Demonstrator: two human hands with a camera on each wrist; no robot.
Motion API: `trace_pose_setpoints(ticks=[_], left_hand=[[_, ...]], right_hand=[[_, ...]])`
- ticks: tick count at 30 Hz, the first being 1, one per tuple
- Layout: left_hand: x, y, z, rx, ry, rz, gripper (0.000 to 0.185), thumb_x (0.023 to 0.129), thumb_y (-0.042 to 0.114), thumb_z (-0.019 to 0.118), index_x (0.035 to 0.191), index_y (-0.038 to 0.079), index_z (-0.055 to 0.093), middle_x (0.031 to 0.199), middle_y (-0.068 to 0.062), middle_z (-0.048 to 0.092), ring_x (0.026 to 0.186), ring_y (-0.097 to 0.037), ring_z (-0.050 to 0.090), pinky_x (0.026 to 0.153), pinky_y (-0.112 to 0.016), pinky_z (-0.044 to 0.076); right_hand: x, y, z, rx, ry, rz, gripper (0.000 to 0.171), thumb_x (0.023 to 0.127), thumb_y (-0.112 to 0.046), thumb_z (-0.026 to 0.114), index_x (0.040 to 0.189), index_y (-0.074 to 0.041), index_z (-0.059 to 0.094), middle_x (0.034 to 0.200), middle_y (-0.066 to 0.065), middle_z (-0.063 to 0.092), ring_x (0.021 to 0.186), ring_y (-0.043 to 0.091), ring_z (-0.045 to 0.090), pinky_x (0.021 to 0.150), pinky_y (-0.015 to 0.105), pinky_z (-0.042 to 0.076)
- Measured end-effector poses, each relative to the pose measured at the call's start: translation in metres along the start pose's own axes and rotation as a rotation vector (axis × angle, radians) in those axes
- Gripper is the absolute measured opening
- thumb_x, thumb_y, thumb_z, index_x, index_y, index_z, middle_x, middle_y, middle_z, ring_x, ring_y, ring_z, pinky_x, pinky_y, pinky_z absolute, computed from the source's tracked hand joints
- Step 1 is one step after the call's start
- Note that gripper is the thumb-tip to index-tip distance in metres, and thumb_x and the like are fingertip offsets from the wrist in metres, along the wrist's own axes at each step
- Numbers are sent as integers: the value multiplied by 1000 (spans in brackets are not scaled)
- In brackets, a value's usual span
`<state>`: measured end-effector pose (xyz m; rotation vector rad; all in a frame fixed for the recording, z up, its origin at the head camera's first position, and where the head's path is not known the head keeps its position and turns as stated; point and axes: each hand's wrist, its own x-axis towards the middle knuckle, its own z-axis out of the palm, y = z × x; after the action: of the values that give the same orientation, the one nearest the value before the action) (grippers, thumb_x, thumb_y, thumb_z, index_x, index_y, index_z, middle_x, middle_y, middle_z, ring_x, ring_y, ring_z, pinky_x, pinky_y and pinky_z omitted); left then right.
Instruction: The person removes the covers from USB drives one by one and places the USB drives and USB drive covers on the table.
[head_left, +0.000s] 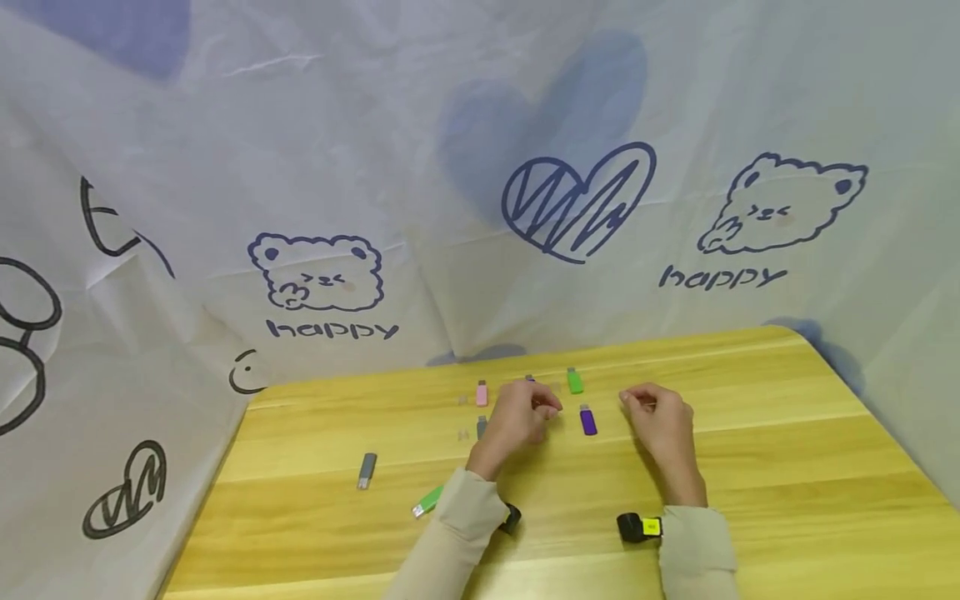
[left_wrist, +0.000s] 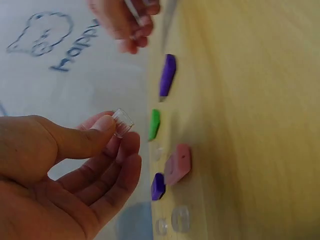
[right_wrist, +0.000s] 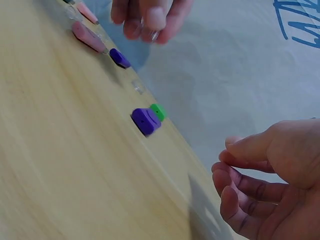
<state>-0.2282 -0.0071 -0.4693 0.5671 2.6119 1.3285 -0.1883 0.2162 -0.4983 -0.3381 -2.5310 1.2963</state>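
My left hand (head_left: 525,414) hovers over the wooden table (head_left: 750,467) and pinches a small clear cap (left_wrist: 122,122) between thumb and fingertips. My right hand (head_left: 654,414) hangs just above the table to its right, fingers loosely curled, with nothing visible between them (right_wrist: 235,165). Between the two hands lies a purple USB stick (head_left: 588,420). A green stick (head_left: 574,381) lies behind it, and a pink stick (head_left: 482,392) lies left of the left hand. A small purple piece (left_wrist: 158,186) sits beside the pink stick (left_wrist: 177,164), near loose clear caps (left_wrist: 180,218).
A grey stick (head_left: 367,470) and a green stick with a bare metal plug (head_left: 428,501) lie at the front left. A grey-blue stick (head_left: 482,427) lies beside my left wrist. A printed white cloth (head_left: 480,208) walls in the table at the back and sides.
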Motion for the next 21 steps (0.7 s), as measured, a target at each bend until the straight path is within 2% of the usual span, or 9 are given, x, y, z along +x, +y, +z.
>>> trace_pose_setpoints(ticks=[4,7,14,21], left_hand=[[11,0,9,223,-10,89,11,95,4,73,88,9,81,87,4,75,83,-12,68,74,-22,56],[16,1,15,319,-32,99,11,92,4,77,84,12,80,86,5,73,83,-12,67,74,-22,55],[23,1,23,410,-84,103,13,89,2,78,81,12,81,81,4,75,79,-12,69,72,-24,57],[25,3,24,451,-89,93,14,90,2,77,81,12,81,80,4,74,74,-10,67,69,-24,56]], right_hand=[[-1,0,-4,3,2,7,21,100,-20,69,103,0,77,96,17,75,88,31,70,76,43,57],[-1,1,-6,8,11,7,20,99,-19,70,102,0,77,96,17,75,86,30,69,74,40,56],[1,3,-6,12,3,18,20,99,-18,70,102,0,77,95,16,74,85,28,68,71,35,54],[0,4,-6,19,-8,34,19,99,-18,70,102,0,76,95,15,74,84,28,68,72,35,54]])
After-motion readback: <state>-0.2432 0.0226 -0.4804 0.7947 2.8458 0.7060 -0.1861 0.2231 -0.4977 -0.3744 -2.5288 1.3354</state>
